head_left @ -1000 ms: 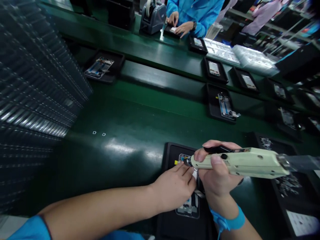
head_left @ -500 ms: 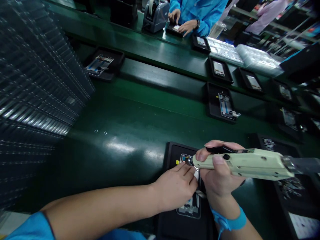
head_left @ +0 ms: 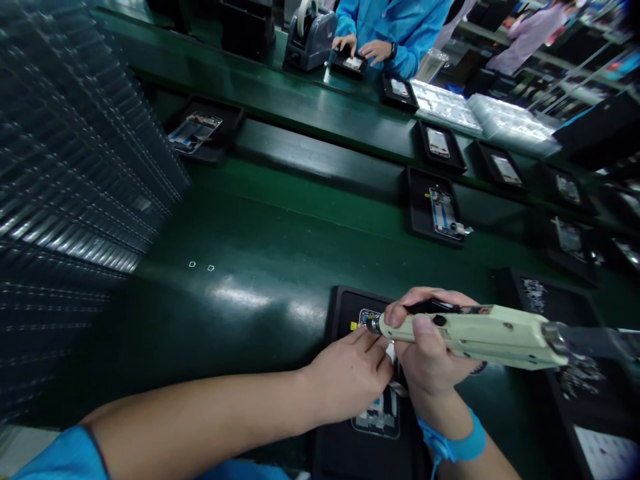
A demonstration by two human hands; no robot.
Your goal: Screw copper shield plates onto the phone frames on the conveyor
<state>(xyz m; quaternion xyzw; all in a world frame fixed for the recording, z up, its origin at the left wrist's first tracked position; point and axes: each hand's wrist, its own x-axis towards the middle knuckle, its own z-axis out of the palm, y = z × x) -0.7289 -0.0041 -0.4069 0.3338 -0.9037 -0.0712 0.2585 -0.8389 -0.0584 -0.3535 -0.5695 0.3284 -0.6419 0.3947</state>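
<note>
My right hand (head_left: 430,340) grips a pale green electric screwdriver (head_left: 475,337), its metal bit resting on the upper end of a smartphone frame (head_left: 375,420). That frame lies in a black tray (head_left: 340,313) on the belt. My left hand (head_left: 350,377) presses on the frame's middle, its fingertips close to the bit and hiding much of the frame. A small white strip (head_left: 391,352) shows beside my fingers. A blue band circles my right wrist.
Tall stacks of clear plastic trays (head_left: 75,180) rise at the left. Black trays holding phone parts (head_left: 433,207) line the green conveyor (head_left: 225,227). Farther off, a co-worker's hands (head_left: 363,53) work at a tray beside a tape dispenser (head_left: 310,40).
The screwdriver's rear end has swung slightly toward the left, and the whole view has shifted a little. Both my hands stay on the frame, and the co-worker's hands have shifted over their tray.
</note>
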